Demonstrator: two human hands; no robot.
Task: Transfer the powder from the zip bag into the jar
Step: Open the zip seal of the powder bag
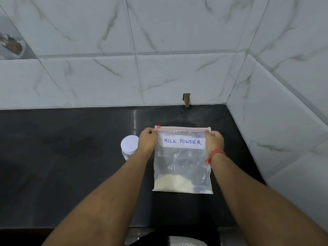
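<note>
A clear zip bag (pixel 182 166) labelled "MILK POWDER" stands upright on the black counter (pixel 71 166), with pale powder (pixel 173 183) heaped in its bottom left corner. Its red zip strip along the top looks shut, with an orange slider at the left end. My left hand (pixel 147 142) pinches the bag's top left corner. My right hand (pixel 213 141), with a red thread on the wrist, pinches the top right corner. A clear jar (pixel 128 147) with a white lid on stands just left of the bag, partly hidden behind my left wrist.
Marble-look tiled walls (pixel 159 59) close the counter at the back and at the right, forming a corner. A small hole in the back wall (pixel 186 99) sits just above the counter. The counter's front edge runs under my forearms.
</note>
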